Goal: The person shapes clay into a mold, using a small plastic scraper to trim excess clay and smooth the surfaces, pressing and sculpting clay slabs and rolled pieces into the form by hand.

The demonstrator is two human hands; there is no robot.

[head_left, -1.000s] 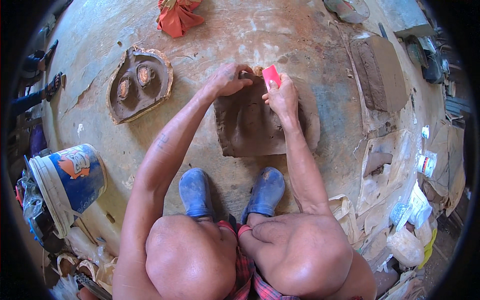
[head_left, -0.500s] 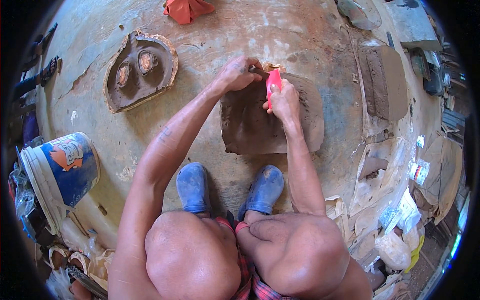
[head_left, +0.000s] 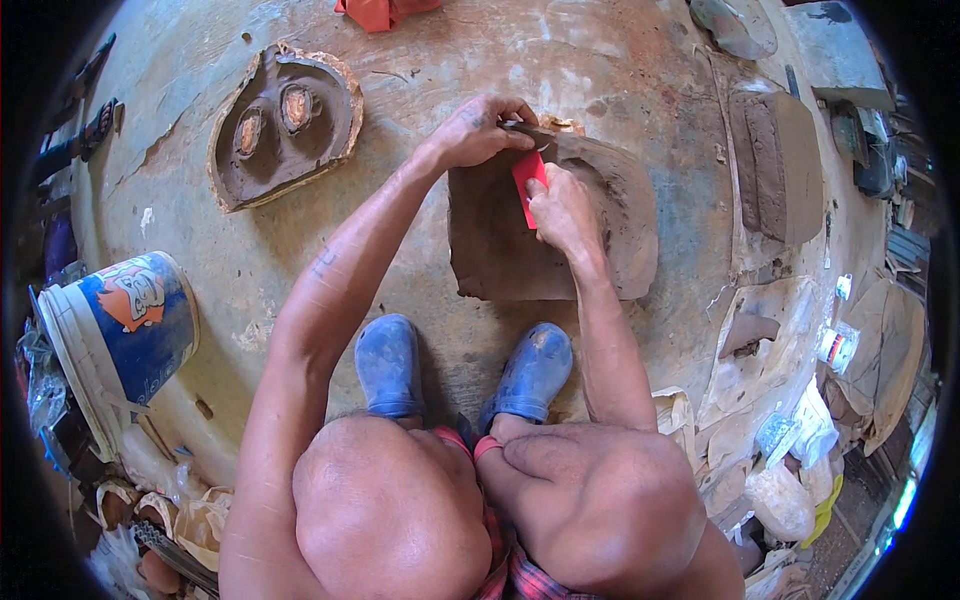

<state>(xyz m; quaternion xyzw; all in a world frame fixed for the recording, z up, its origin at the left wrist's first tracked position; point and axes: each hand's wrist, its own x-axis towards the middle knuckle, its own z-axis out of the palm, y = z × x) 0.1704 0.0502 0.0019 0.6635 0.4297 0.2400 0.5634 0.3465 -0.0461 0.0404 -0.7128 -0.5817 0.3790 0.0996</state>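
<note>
My left hand (head_left: 485,130), fingers curled, grips a thin dark clay edge (head_left: 522,140) at the back of a brown clay slab (head_left: 500,265), with a pale crumbly piece (head_left: 561,122) just behind. My right hand (head_left: 560,210) holds a flat red rectangular tool (head_left: 528,190) below that edge, over the slab's hollowed surface. My blue clogs (head_left: 387,370) are on the floor in front of the slab. Left of my hands lies a clay-lined mould (head_left: 280,178) with two oval raised parts.
A bucket (head_left: 140,335) lies at left, near another person's sandalled foot (head_left: 98,135). A red cloth (head_left: 380,12) is at the back. A clay block (head_left: 790,165), crumpled sheets (head_left: 740,380), small containers (head_left: 835,345) and bags (head_left: 780,500) line the right side.
The red tool has shifted left and tilted the other way, exposing more hollowed clay to its right. My left hand stays at the back edge. The view has shifted slightly.
</note>
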